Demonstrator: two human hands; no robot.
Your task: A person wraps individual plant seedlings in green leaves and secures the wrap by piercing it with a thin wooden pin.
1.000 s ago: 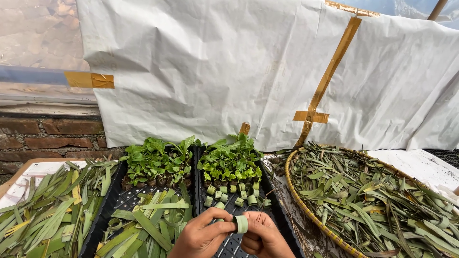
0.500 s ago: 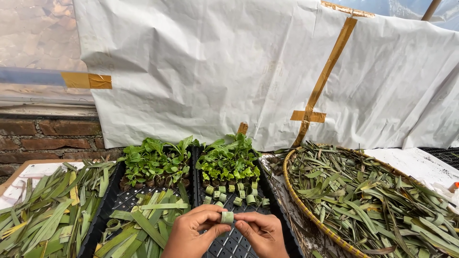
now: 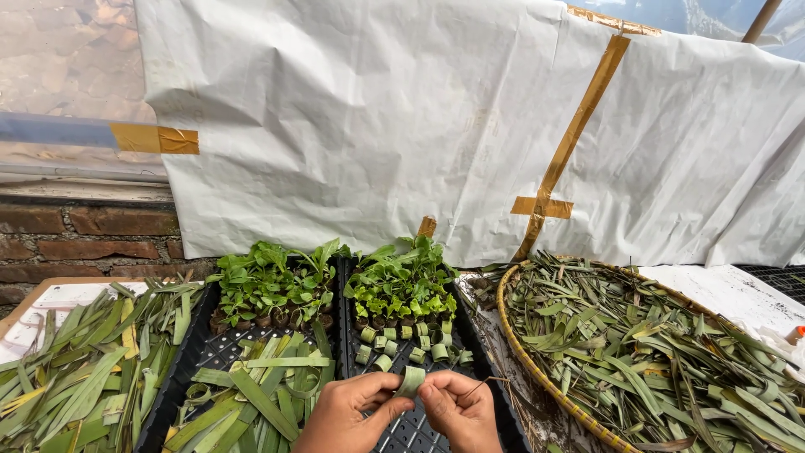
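Two hands: left hand (image 3: 348,413) and right hand (image 3: 459,411) are met low centre, above the right black tray (image 3: 490,401).
Fingers: pinched from both sides on the rolled leaf ring (image 3: 411,381).
Ring location: held between fingertips, in front of the seedlings (image 3: 402,281).
Right side: woven basket (image 3: 524,356) is filled with cut leaves.

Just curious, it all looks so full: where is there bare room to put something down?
Bare mesh shows in the right black tray below the small green leaf cups, and white board behind the woven basket. The basket and left leaf pile are crowded.
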